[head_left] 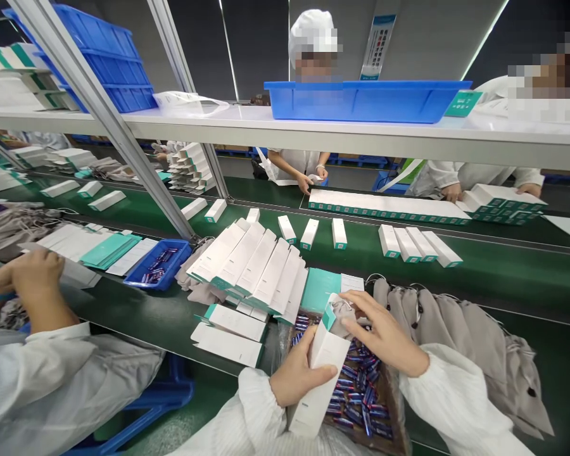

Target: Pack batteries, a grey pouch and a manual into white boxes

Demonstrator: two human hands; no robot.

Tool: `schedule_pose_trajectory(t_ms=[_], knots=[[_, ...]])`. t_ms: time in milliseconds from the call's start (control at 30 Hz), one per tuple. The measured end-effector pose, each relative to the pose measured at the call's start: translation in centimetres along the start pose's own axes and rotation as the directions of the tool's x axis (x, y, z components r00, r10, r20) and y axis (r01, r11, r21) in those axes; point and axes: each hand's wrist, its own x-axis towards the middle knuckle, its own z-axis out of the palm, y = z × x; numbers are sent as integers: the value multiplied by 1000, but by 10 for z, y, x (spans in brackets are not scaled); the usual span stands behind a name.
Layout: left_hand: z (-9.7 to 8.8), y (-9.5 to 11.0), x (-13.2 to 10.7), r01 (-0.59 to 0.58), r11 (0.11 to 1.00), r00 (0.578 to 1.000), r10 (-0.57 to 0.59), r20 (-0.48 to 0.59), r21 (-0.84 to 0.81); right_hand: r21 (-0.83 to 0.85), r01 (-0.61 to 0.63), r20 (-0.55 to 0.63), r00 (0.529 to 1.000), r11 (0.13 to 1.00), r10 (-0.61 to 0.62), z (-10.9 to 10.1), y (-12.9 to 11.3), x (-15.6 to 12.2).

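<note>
Toward half past five in the view, a white carton (331, 349) is held tilted in the left hand (300, 373), its open end facing one o'clock. A grey pouch (344, 310) in that opening is touched by the right hand (388, 332); whether it is pinched cannot be told. Blue cylinders (367, 373) are seen at the carton's three o'clock.

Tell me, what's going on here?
The camera wearer's left-hand grip holds a long white box at a tilt, while the right-hand grip touches a grey pouch at its open end. Whether it's going in or out isn't clear. Loose blue cylinders lie below, with more white boxes piled to the left and other grey pouches to the right. Opposite, another person's hands are at a stack of boxes.
</note>
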Motion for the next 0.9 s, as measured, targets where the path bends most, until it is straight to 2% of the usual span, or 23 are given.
schedule_pose_trajectory(t_ms=[167, 367, 467, 567, 733, 833, 900], knots=[[-3, 3, -3, -7, 999, 1000, 8, -21, 53, 8, 19, 32, 999, 1000, -19, -10, -2, -1], [-5, -1, -6, 4, 997, 1000, -6, 27, 79, 13, 72, 212, 975, 997, -73, -18, -8, 14], [-1, -3, -8, -11, 999, 1000, 10, 6, 34, -47, 57, 302, 952, 997, -40, -22, -15, 21], [2, -2, -11, -28, 999, 1000, 28, -3, 18, -80, 12, 347, 938, 997, 17, -13, -20, 20], [3, -2, -12, -5, 999, 1000, 6, -29, 37, -100, -81, 263, 959, 992, 104, 10, -21, 12], [3, -4, -10, 12, 1000, 1000, -11, -29, 26, -149, 24, 335, 942, 989, 27, 9, -20, 12], [1, -3, -9, 9, 999, 999, -6, -48, 48, -64, 107, 408, 910, 992, -72, 5, -16, 12]])
